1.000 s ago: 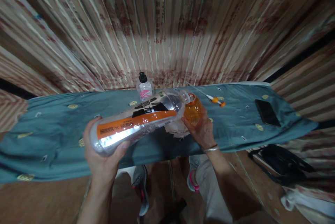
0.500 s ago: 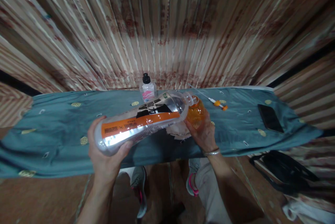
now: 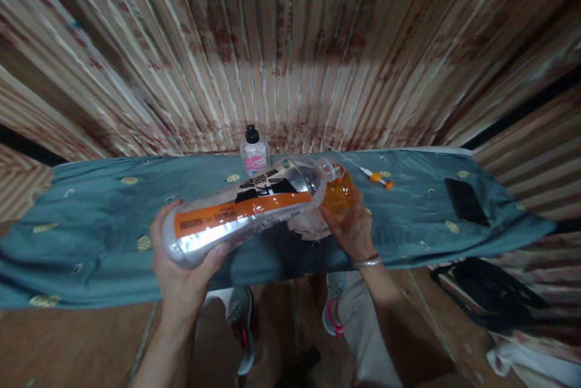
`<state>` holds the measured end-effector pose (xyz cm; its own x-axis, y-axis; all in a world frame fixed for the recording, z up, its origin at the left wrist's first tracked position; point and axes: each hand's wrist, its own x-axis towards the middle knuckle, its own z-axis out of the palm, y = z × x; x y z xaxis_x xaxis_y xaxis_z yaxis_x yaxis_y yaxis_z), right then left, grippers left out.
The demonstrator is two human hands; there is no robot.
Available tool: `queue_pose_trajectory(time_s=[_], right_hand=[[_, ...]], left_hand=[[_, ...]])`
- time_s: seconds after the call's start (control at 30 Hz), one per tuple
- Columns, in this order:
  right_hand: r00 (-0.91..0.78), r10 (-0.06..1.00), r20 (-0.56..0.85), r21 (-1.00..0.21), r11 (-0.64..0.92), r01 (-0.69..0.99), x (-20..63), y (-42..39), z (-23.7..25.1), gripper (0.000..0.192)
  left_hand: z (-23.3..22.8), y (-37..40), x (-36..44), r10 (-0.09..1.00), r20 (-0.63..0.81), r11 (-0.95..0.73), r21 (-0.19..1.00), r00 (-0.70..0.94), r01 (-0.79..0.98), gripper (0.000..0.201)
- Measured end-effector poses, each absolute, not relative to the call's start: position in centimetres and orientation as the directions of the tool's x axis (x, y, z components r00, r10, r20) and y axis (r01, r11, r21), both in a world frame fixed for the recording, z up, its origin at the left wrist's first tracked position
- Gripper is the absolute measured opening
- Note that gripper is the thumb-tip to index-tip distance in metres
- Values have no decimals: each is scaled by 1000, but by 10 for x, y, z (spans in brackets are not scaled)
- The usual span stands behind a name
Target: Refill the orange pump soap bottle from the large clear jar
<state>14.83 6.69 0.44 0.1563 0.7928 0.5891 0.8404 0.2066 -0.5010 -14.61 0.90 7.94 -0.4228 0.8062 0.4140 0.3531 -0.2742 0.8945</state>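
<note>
My left hand [image 3: 181, 267] grips the base of a large clear plastic bottle [image 3: 247, 209] with an orange and black label. The bottle lies almost level, its mouth tipped over the opening of a small orange bottle [image 3: 338, 193]. My right hand [image 3: 351, 232] holds that small orange bottle upright over the teal cloth [image 3: 91, 224] on the table. A crumpled pale tissue [image 3: 308, 226] lies just under the large bottle's neck.
A small clear bottle with a black cap and pink label [image 3: 253, 155] stands at the table's far edge. An orange-tipped pump tube [image 3: 367, 173] lies to its right. A black phone [image 3: 466, 201] rests at the right end. A black bag [image 3: 490, 294] is on the floor.
Both hands and bottles keep the same pouring pose; only the view has shifted slightly.
</note>
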Motion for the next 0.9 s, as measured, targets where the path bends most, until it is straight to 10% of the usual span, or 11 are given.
queue_pose_trajectory(time_s=[0.9], right_hand=[[186, 804, 565, -519, 170, 838, 148, 66, 6, 82]], left_hand=[[82, 8, -146, 810, 404, -258, 896, -425, 361, 85]])
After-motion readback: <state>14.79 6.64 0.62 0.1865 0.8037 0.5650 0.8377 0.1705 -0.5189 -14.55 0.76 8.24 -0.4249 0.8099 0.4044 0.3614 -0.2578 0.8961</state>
